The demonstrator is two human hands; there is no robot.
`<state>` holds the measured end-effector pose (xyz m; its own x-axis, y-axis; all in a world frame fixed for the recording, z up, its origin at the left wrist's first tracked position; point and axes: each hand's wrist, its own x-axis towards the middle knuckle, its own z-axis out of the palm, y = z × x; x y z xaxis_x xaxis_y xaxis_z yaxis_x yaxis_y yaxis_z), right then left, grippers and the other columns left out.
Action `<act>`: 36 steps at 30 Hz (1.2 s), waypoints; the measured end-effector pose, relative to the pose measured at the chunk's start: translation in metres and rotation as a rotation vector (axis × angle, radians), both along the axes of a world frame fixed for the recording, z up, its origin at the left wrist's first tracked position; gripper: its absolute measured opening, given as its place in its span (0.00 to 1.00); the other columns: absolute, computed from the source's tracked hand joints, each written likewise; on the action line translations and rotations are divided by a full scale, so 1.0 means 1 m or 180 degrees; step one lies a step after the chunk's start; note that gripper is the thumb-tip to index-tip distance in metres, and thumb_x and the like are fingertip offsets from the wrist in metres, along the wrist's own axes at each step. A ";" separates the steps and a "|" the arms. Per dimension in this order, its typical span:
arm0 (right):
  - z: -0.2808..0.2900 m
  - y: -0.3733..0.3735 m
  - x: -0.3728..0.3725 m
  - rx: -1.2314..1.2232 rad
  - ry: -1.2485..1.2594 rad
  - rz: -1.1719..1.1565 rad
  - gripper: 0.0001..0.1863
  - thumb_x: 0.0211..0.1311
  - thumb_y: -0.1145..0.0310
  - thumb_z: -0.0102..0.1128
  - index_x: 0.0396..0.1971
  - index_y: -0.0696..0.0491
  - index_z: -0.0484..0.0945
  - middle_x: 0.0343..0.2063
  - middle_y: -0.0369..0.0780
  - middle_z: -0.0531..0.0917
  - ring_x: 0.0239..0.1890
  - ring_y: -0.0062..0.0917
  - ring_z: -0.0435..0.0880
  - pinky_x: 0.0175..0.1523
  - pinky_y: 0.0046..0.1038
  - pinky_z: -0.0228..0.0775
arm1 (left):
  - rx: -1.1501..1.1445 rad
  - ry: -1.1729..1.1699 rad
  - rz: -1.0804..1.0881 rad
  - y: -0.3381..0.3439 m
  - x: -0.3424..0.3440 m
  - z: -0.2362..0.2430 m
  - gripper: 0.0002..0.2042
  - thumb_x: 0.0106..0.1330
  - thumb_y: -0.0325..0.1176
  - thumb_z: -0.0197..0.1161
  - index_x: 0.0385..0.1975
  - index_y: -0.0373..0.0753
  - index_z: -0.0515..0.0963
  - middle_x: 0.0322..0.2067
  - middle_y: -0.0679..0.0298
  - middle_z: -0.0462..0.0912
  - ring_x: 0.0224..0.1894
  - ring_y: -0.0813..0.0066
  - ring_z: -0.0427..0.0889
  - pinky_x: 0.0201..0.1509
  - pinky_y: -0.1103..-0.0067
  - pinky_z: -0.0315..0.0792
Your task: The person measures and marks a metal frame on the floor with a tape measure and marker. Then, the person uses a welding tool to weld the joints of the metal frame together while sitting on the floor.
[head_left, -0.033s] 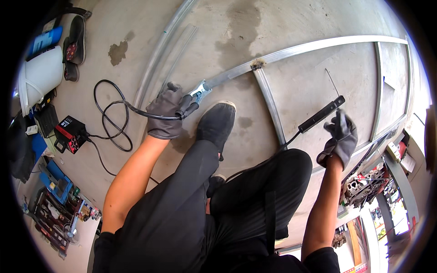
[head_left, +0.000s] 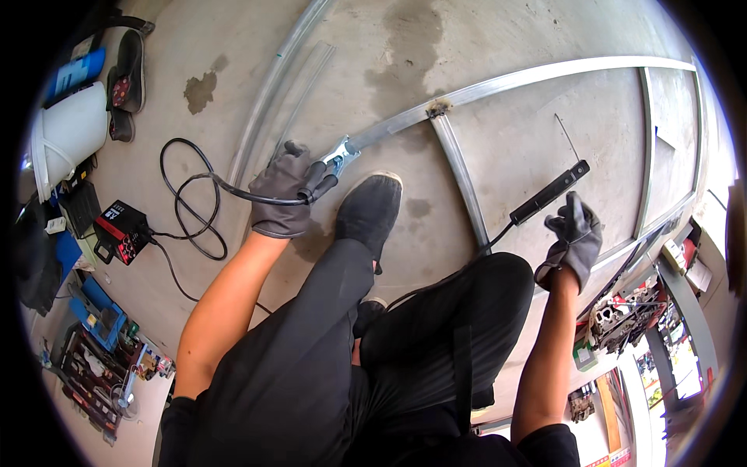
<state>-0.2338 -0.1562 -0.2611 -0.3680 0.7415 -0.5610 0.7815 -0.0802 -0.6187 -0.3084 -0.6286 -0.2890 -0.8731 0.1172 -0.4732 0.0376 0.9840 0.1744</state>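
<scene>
My left hand, in a grey work glove, is closed at the black handles of an earth clamp. The clamp's metal jaws meet the near end of a long metal tube, part of a welded frame on the floor. Lying inside the frame is a black electrode holder with a thin welding rod sticking out of it. My gloved right hand hovers just beside the holder, apart from it. Its fingers are partly bent and separated, with nothing between them.
A cross tube meets the long tube at a blackened joint. My shoe stands close to the clamp. Black cable loops toward a small black-and-red welding machine on the left. Loose metal tubing lies farther off; engine parts sit at right.
My right hand has shifted slightly left and downward, away from the electrode holder. The left hand and the clamp stay in place.
</scene>
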 end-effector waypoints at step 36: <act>0.018 -0.147 0.015 -0.1308 0.0170 0.0542 0.17 0.71 0.68 0.74 0.55 0.57 0.84 0.29 0.31 0.84 0.25 0.14 0.82 0.31 0.22 0.79 | 0.0281 0.0452 -0.0228 -0.002 0.003 0.000 0.14 0.66 0.41 0.70 0.48 0.42 0.85 0.35 0.52 0.90 0.40 0.44 0.90 0.41 0.56 0.83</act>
<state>-0.2188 -0.3035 -0.2433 -0.5021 0.3874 -0.7732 0.7726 -0.2008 -0.6023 -0.3056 -0.6303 -0.2888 -0.9184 0.2171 -0.3309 0.1373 0.9590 0.2480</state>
